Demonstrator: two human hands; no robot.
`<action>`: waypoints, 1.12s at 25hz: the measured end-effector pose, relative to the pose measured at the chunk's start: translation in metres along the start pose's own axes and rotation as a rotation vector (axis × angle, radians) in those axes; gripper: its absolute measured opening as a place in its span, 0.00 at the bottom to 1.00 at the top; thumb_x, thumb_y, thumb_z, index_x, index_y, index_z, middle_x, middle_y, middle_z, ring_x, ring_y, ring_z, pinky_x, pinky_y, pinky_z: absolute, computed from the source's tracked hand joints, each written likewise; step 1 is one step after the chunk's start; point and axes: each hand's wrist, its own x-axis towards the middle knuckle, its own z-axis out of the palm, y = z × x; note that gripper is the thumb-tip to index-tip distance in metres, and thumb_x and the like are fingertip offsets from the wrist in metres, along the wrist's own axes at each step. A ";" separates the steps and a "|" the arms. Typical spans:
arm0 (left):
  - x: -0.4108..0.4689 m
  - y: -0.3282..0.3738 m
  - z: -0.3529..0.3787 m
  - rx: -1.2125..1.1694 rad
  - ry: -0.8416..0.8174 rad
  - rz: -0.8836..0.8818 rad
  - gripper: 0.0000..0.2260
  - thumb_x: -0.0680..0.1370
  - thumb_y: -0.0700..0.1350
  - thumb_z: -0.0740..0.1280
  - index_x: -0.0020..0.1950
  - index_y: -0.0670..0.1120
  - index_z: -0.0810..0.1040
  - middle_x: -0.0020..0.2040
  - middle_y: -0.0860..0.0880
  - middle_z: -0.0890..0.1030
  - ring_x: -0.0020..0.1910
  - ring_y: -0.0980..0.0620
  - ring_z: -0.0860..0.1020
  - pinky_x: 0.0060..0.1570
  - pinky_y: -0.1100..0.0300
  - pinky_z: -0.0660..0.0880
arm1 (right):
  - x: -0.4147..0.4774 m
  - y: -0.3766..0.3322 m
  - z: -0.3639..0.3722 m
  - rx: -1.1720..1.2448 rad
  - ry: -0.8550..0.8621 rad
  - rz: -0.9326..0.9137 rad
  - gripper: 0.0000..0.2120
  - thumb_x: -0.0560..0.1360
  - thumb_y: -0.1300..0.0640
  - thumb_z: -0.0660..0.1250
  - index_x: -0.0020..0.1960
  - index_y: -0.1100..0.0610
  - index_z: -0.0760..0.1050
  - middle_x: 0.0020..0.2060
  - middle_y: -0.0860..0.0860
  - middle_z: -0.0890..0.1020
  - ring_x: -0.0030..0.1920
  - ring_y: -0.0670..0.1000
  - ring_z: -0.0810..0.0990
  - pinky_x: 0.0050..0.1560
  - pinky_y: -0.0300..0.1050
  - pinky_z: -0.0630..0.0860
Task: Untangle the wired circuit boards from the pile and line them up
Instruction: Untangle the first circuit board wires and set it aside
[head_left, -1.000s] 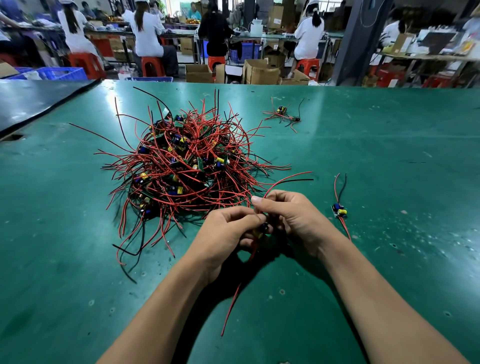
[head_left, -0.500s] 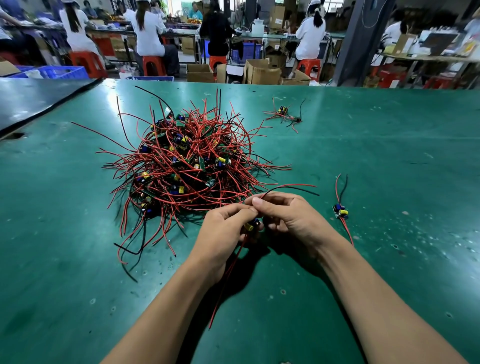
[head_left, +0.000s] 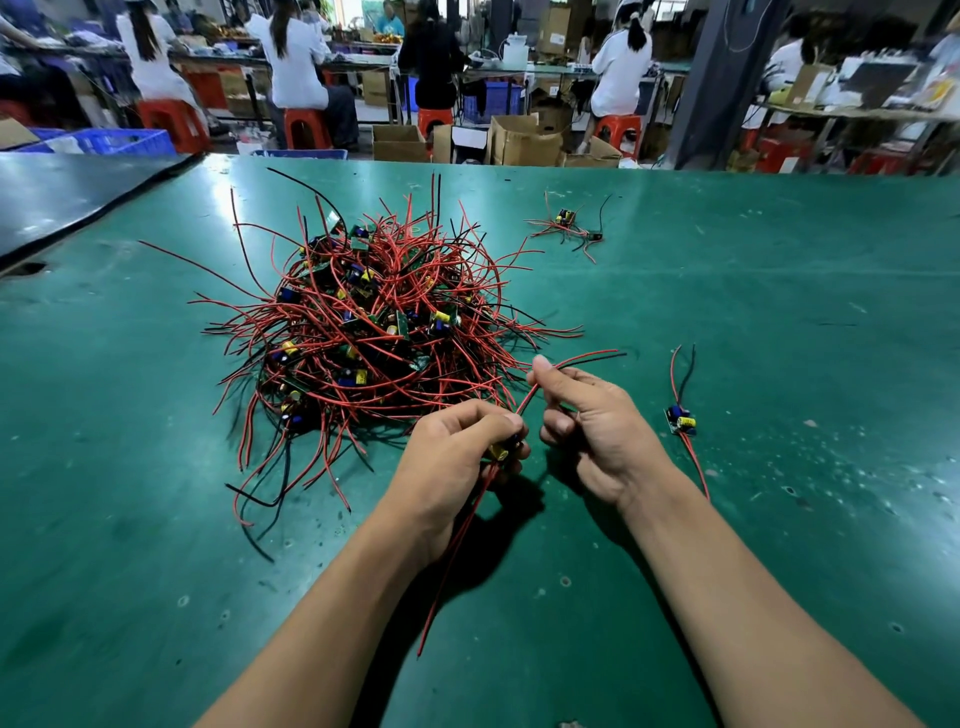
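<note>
Circuit board (head_left: 500, 451) in L hand (head_left: 451, 460), leads (head_left: 587, 358) (red) in R hand (head_left: 602, 431)

Single head-worn wide-angle view, facing forward and down across the desk (head_left: 779, 322): left hand (head_left: 457, 452) and right hand (head_left: 592, 415) close at 6 o'clock, pile (head_left: 363, 332) near at 11 o'clock, workshop (head_left: 519, 78) far at 12.

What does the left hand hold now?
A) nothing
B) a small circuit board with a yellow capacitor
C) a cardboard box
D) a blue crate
B: the left hand grips a small circuit board with a yellow capacitor, and its red wires hang below.
</note>
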 end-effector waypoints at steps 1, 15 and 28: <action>0.000 -0.001 0.000 0.014 -0.005 0.003 0.09 0.77 0.35 0.67 0.37 0.42 0.78 0.31 0.49 0.79 0.32 0.53 0.78 0.29 0.66 0.72 | 0.001 -0.001 -0.001 -0.008 0.044 -0.023 0.12 0.67 0.54 0.76 0.43 0.60 0.76 0.24 0.46 0.68 0.20 0.42 0.62 0.21 0.34 0.60; -0.001 -0.004 -0.002 0.161 0.007 0.013 0.05 0.75 0.35 0.68 0.40 0.39 0.81 0.33 0.46 0.79 0.34 0.49 0.75 0.38 0.59 0.73 | 0.002 -0.008 -0.009 -0.275 0.186 -0.075 0.17 0.82 0.48 0.64 0.38 0.55 0.80 0.29 0.49 0.65 0.21 0.45 0.62 0.24 0.35 0.55; 0.003 -0.004 -0.004 0.171 0.039 0.006 0.07 0.77 0.39 0.68 0.44 0.35 0.82 0.38 0.41 0.78 0.34 0.48 0.76 0.37 0.59 0.73 | -0.011 -0.012 -0.012 -0.410 -0.088 0.074 0.13 0.66 0.47 0.79 0.41 0.57 0.84 0.27 0.50 0.74 0.20 0.44 0.67 0.20 0.34 0.63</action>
